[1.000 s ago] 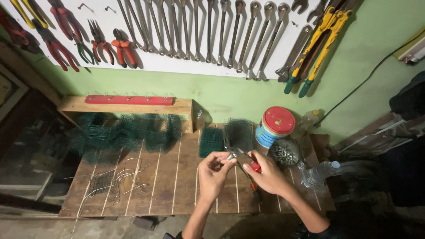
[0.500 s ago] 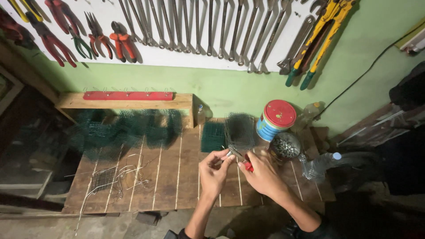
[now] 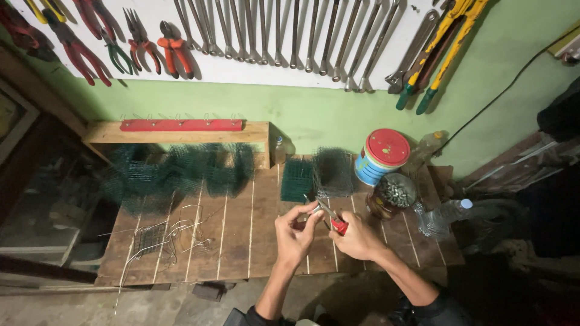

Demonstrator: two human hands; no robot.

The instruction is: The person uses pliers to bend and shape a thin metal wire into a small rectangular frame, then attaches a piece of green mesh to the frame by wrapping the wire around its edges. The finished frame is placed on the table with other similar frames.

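Both hands meet: right hand (image 3: 356, 236) grips red-handled pliers (image 3: 331, 216); left hand (image 3: 295, 232) pinches their tip.

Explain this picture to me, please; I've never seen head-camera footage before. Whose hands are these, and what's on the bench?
The camera sits on a person's head, looking down at their own hands. The right hand grips red-handled pliers; the left hand pinches something small at the pliers' tip, too small to identify. Below is a wooden plank bench carrying green wire mesh, loose bent wires, a red-lidded tin, a jar of small metal pieces and a plastic bottle. Pliers and tongs hang on the wall.
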